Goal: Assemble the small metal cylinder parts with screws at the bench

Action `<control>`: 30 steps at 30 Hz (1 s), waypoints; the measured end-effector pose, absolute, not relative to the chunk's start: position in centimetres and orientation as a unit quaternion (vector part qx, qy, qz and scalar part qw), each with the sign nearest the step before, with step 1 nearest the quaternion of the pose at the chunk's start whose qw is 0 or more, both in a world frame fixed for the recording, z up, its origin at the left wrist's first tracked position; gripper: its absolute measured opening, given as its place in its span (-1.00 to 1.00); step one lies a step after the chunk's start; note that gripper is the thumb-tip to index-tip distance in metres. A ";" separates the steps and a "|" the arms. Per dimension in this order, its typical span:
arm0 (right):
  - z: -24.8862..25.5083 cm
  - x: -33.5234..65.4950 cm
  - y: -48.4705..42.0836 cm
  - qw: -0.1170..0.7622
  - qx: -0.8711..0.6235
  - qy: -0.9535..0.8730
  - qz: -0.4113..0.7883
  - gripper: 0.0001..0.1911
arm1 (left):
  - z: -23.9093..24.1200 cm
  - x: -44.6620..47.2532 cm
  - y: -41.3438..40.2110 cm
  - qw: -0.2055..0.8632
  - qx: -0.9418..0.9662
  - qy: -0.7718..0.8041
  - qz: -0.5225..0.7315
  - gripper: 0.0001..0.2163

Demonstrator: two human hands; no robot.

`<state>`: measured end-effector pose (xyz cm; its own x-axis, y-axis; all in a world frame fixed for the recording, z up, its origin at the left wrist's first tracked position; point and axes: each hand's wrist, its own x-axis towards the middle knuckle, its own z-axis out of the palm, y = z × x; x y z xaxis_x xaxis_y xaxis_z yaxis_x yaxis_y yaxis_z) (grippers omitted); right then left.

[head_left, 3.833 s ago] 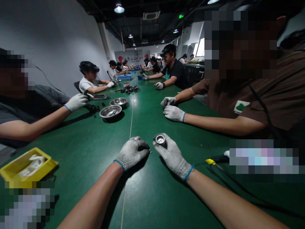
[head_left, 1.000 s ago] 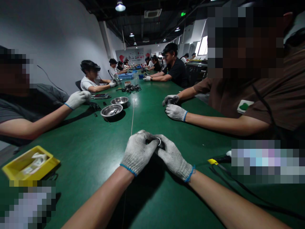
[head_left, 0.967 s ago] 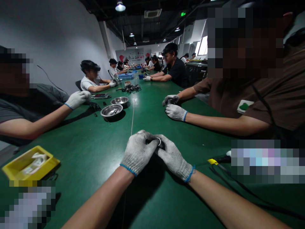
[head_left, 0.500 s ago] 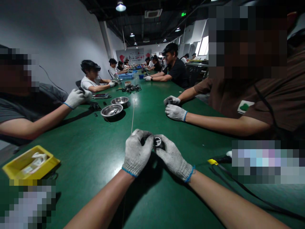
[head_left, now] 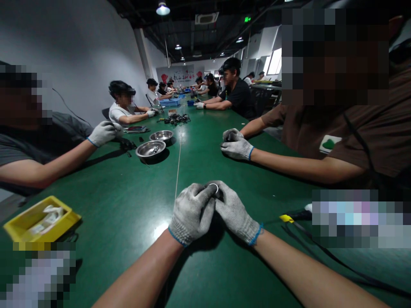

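Observation:
Both my hands wear grey-white knit gloves with blue cuffs and meet above the green table [head_left: 135, 222]. Between them is a small black round part [head_left: 219, 193] with a white ring on its face. My right hand [head_left: 236, 211] is closed round its right side. My left hand [head_left: 193, 211] is closed too, its thumb and fingers pressed on the part's left side and over most of its face. The gloves hide the rest of the part.
A yellow bin [head_left: 41, 220] with white pieces stands at left. Two metal bowls [head_left: 150, 149] are ahead, with a heap of black cables [head_left: 176, 119] beyond. A black cable [head_left: 321, 244] runs along the right. Co-workers' gloved hands [head_left: 236, 145] work at right and left [head_left: 104, 132].
My left hand has moved right and slightly down onto the round part, covering the marking inside its white ring. My right hand has barely moved.

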<state>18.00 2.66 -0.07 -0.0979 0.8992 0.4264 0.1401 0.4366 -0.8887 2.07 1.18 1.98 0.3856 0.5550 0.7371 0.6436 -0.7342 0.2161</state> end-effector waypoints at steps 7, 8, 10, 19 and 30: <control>0.0 18.1 2.6 0.538 -0.394 -0.650 0.364 -0.75 | 1.9 2.0 1.1 0.041 -0.832 -0.364 -0.415 -0.69; 0.0 18.1 2.5 0.538 -0.393 -0.651 0.363 -0.75 | 1.8 2.0 1.1 0.037 -0.830 -0.363 -0.421 -0.69; 0.1 18.1 2.5 0.538 -0.394 -0.654 0.358 -0.76 | 1.7 2.0 1.2 0.032 -0.826 -0.358 -0.435 -0.71; 0.3 18.1 2.4 0.531 -0.391 -0.661 0.359 -0.77 | 2.0 2.2 1.1 0.027 -0.824 -0.351 -0.444 -0.77; 0.3 18.1 2.4 0.527 -0.398 -0.665 0.348 -0.78 | 1.9 2.2 1.1 0.065 -0.822 -0.325 -0.463 -0.78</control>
<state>18.09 2.44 0.27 -0.1273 0.8969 0.4235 0.1628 0.4401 -0.8831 2.18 1.12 1.94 0.3592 0.4738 0.8041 0.5949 -0.7801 0.1939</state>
